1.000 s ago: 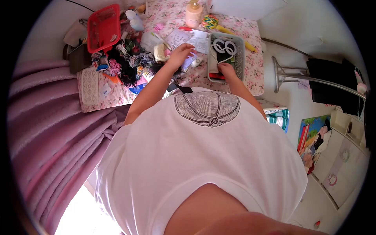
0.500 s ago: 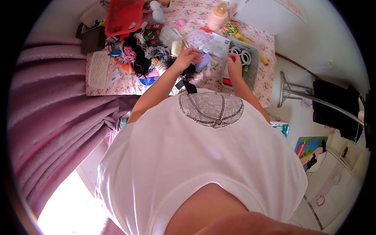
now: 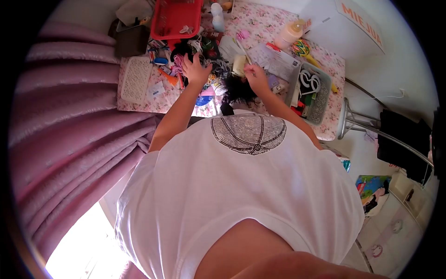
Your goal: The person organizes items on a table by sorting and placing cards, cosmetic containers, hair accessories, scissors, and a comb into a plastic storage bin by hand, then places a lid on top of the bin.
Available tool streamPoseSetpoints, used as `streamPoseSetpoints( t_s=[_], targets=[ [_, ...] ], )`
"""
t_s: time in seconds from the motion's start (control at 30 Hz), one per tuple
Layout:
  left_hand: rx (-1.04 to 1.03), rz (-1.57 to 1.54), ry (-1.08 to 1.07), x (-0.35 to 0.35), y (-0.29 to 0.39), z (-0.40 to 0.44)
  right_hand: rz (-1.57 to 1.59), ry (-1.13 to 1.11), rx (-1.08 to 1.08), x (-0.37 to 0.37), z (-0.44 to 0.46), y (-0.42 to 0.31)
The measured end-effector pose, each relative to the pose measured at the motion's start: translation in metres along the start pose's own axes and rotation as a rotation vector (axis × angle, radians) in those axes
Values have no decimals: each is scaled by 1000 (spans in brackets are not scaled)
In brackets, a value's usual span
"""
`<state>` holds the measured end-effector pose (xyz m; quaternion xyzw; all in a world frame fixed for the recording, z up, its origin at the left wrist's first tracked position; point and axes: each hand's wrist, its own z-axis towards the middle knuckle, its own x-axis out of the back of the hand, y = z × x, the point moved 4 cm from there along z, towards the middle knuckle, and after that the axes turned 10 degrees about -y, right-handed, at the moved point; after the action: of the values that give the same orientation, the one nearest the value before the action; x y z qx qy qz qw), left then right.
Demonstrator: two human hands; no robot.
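My left hand (image 3: 197, 72) is over the heap of cords and yarn, its fingers spread, above black strands and beside a bundle of pink cord (image 3: 178, 62). My right hand (image 3: 258, 79) has its fingers curled together next to a cream-coloured roll (image 3: 239, 65); whatever is between them is too small to make out. Below and left of that hand lies a black, hair-like tuft (image 3: 238, 91). Grey cord (image 3: 222, 69) lies between the two hands. A blue round item (image 3: 203, 100) sits near the front edge.
A red plastic basket (image 3: 162, 18) stands at the back left. On the right, a grey basket (image 3: 321, 103) holds white rings (image 3: 310, 81) and other items. Behind it are a pump bottle (image 3: 289, 35) and a white box (image 3: 344, 23). A white perforated tray (image 3: 136, 79) lies at left.
My left hand has moved left onto the heap and spread its fingers. My right hand has left the grey basket and come left beside the cream roll. The view has shifted slightly.
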<state>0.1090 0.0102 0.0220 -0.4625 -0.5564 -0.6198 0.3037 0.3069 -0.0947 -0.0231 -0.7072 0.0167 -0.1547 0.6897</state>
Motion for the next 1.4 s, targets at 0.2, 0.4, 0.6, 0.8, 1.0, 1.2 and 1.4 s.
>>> streamPoseSetpoints(
  t_s=[0.2,0.4,0.6,0.8,1.0,1.2,1.4],
  targets=[
    [-49,200,-377,2,-8,21,-114,-22,23,-21,10,2],
    [-255,187,-295,-6,-18,32,-161,-51,-51,-36,23,8],
    [-525,-425,-159,18,-18,30,-189,-92,3,-53,41,-12],
    [-612,-845,-279,38,26,23,-36,-183,163,-49,63,-54],
    [-625,-1000,-370,33,46,23,43,-291,17,-29,61,-73],
    [-719,-872,-410,34,73,24,145,-61,-126,-4,56,-68],
    [-535,-463,-206,14,49,18,834,310,-247,28,62,-45]
  ],
)
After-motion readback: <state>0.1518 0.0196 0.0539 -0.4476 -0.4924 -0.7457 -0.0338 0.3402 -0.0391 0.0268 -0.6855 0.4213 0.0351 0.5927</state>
